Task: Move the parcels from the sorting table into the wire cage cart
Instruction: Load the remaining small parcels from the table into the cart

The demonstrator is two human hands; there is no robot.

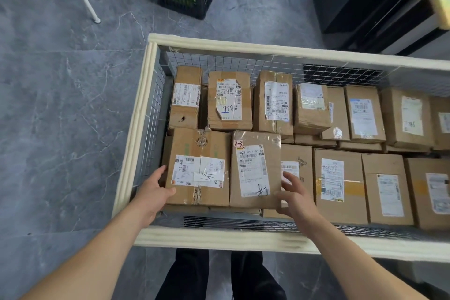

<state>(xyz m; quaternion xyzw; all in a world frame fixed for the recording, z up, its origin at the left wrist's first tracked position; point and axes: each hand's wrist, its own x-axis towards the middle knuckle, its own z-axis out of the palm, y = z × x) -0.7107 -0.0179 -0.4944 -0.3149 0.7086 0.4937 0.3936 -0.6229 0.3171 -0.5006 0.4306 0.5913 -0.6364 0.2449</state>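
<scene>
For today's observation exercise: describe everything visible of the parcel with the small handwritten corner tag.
The tagged parcel is a flat brown cardboard box wrapped in glossy clear tape. A white shipping label with barcodes and a black scrawl covers much of its top, and a small handwritten tag sits at its far left corner. It lies label up on lower parcels in the cart, against a larger box on its left. The right hand spreads at its right edge; contact is unclear.
</scene>
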